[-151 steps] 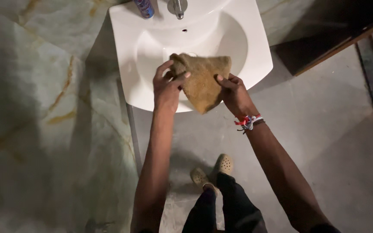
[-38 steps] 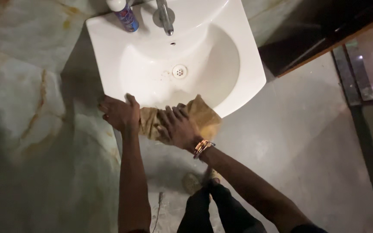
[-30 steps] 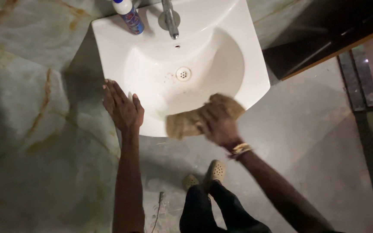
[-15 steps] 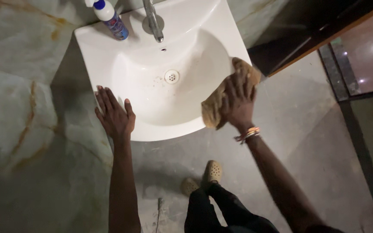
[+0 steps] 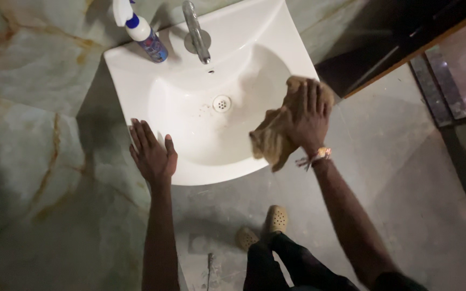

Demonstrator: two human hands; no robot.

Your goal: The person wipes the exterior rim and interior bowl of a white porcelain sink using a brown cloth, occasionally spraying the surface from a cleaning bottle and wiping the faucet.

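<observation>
A white wash basin hangs on a marbled wall, with a drain in its bowl. My right hand presses a tan cloth flat against the basin's right rim, fingers spread over it. My left hand rests open, palm down, on the basin's front left rim, holding nothing. A beaded band circles my right wrist.
A metal tap stands at the back of the basin. A spray bottle with a white trigger sits at its back left corner. My feet in pale clogs stand on the grey floor below. A dark doorway frame lies at right.
The cloth has travelled under my right hand from the front rim along to the right rim. My left hand came off the cloth and now lies flat on the front left rim.
</observation>
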